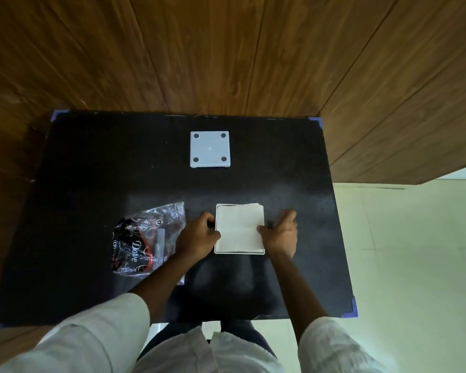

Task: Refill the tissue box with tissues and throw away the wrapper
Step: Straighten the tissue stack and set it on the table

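Tissue box: sits open-topped on the black bench, near its front edge and right before the person, where both arms reach it with ease.
Tissues: a white stack lies in the box; its far edge juts past the rim, so it seems not fully seated yet.
Left hand: curled against the left side of the box, thumb on the stack's edge, likely to steady the box and press the stack down.
Right hand: mirrors it on the right side, fingers bent round the wall and thumb on the tissues; gripping from both sides keeps the box from sliding.
Wrapper: crumpled clear-and-dark plastic, lying just left of the left hand, set aside and not yet thrown away.
Base plate: the pale square with four dark dots lies well apart at the far middle, out of the way; probably the box's closing panel.
Stage: filling nearly done; closing and disposal remain, by my reading.
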